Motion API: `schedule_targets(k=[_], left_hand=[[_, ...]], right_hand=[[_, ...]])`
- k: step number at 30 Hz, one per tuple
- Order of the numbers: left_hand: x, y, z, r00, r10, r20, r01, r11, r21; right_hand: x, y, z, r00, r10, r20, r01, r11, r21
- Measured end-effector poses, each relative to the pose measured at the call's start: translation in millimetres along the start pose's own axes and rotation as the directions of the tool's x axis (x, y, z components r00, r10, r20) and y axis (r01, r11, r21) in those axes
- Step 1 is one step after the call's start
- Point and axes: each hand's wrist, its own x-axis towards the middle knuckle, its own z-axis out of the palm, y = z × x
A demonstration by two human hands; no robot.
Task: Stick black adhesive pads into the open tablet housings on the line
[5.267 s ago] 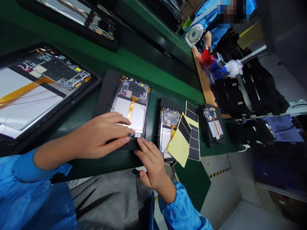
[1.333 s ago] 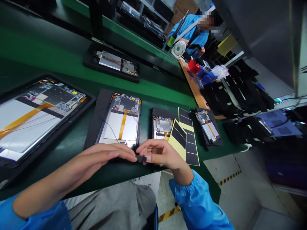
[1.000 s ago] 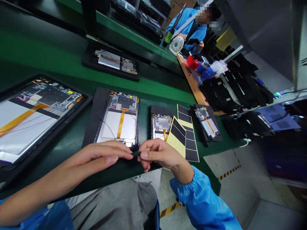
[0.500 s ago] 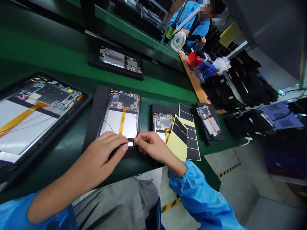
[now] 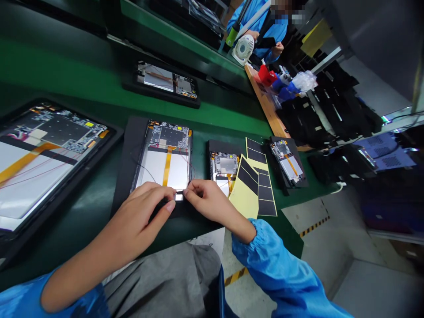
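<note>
An opened tablet (image 5: 158, 165) lies on a black foam pad (image 5: 127, 152), its circuit board, silver battery and orange ribbon cable showing. My left hand (image 5: 144, 210) is over its near end, thumb and fingers closed. Facing it from the right, my right hand (image 5: 208, 198) pinches at the same spot. Between the fingertips of both hands runs a short black strip (image 5: 179, 192), just over the near edge of the battery. Whether the strip touches the tablet I cannot tell. By my right wrist lie yellow backing sheets with black stickers (image 5: 248, 179).
A larger-looking opened tablet (image 5: 49, 145) is close on the left. Smaller opened devices lie at right (image 5: 225, 164) and far right (image 5: 286, 161); another opened tablet (image 5: 165, 83) lies behind. A white fan (image 5: 244, 47) and a co-worker in blue (image 5: 276, 33) are beyond.
My hands remain at the tablet's near end; the black strip between them now looks thinner, turned more edge-on. The whole view has shifted slightly.
</note>
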Motion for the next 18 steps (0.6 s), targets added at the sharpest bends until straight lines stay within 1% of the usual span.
schedule_targets(k=[3, 5, 9, 12, 18], left_hand=[[3, 1, -0.8, 0.993, -0.116, 0.016, 0.117, 0.989, -0.087], [3, -1, 0.4, 0.989, -0.147, 0.027, 0.149, 0.983, -0.107], [2, -5, 2.9, 0.991, -0.133, 0.033, 0.135, 0.989, -0.066], [1, -6, 2.9, 0.992, -0.121, 0.027, 0.122, 0.992, -0.035], [1, -4, 2.7, 0.995, -0.098, 0.002, 0.098, 0.995, 0.008]], right_hand=[[-1, 0, 1, 1.0, -0.003, -0.008, 0.003, 1.0, 0.005], [-2, -1, 2, 1.0, 0.002, -0.019, -0.002, 1.0, -0.002], [-2, -6, 4, 0.998, 0.023, -0.052, -0.025, 0.999, -0.036], [-1, -12, 3, 0.998, 0.042, -0.054, -0.045, 0.997, -0.065], [1, -24, -1, 0.996, 0.084, -0.037, -0.09, 0.975, -0.205]])
